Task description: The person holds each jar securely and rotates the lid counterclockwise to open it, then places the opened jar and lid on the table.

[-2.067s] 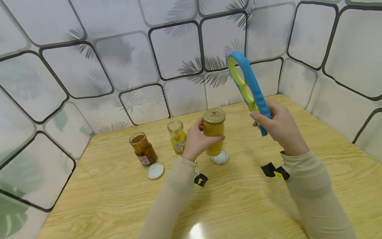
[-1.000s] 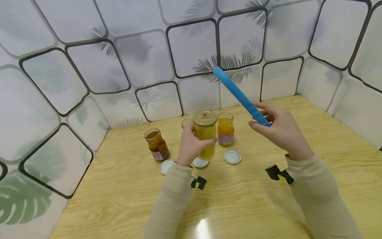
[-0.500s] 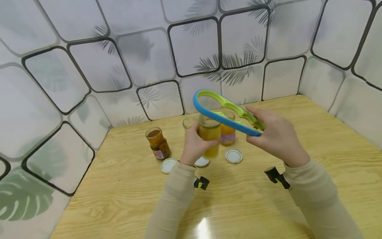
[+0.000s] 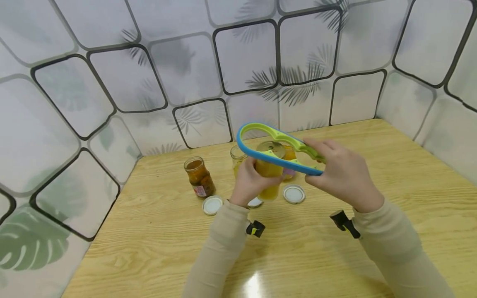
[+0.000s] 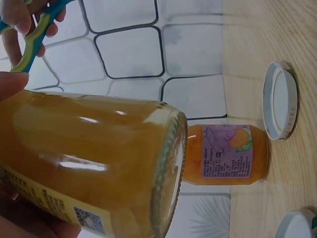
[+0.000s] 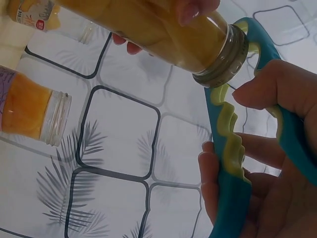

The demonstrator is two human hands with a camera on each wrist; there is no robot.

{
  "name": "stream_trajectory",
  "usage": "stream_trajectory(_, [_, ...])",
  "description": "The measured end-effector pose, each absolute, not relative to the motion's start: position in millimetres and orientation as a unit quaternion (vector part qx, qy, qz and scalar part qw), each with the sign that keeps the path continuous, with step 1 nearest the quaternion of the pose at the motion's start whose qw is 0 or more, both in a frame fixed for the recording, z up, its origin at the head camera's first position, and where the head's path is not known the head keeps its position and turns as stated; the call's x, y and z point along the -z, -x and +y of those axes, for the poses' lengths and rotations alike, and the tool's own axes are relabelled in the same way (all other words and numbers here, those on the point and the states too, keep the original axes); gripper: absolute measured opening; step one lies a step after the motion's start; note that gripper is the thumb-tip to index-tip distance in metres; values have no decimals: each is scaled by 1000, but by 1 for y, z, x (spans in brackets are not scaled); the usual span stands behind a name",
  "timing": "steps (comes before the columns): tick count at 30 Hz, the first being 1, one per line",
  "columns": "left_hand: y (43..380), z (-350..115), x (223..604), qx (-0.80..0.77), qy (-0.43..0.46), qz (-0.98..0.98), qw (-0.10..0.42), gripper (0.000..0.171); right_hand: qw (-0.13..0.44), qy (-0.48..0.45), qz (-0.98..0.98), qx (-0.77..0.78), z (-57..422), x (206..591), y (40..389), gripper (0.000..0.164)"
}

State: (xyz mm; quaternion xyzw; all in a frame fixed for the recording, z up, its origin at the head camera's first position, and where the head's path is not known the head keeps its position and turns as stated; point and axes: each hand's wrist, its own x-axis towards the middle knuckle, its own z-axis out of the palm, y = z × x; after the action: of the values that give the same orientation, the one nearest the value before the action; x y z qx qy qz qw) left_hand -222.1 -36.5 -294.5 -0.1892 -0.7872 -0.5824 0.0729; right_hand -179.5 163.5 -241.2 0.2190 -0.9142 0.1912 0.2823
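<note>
My left hand grips a glass jar of yellow fruit, raised over the table, its gold lid on top. A blue jar opener with a green toothed inside lies in my right hand, fingers and thumb on its two handles. In the head view the opener's loop overlaps the lid. From the right wrist, the lid appears between the two arms, right at the green teeth. The jar's base faces the table side in the left wrist view.
Three lidless jars stand behind: a brown one at left, a clear-necked one partly hidden, and an orange one with a purple label. Loose lids, among them a left one and a right one, lie in front.
The right hand has turned the opener from upright, through edge-on, to nearly flat and brought it down left over the lid. The left hand keeps holding the jar, now slightly further right.
</note>
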Motion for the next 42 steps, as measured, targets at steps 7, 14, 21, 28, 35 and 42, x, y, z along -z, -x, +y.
stream_trajectory(7, [221, -31, 299, 580, 216, -782, 72, 54, 285, -222, -915, -182, 161, 243, 179, 65])
stream_trajectory(14, [223, -26, 305, 597, 258, -756, 74, 62, 260, -220, -925, -165, 160, 241, 176, 65])
stream_trajectory(21, [224, -25, 308, 589, 274, -757, 74, 63, 243, -222, -935, -132, 162, 238, 172, 65])
stream_trajectory(28, [213, -23, 297, 586, 270, -762, 54, 59, 233, -225, -940, -109, 166, 237, 171, 66])
stream_trajectory(35, [223, -22, 309, 590, 272, -757, 66, 59, 237, -229, -938, -111, 166, 239, 172, 66])
stream_trajectory(42, [223, -23, 309, 590, 279, -755, 69, 59, 248, -231, -934, -116, 166, 239, 173, 66])
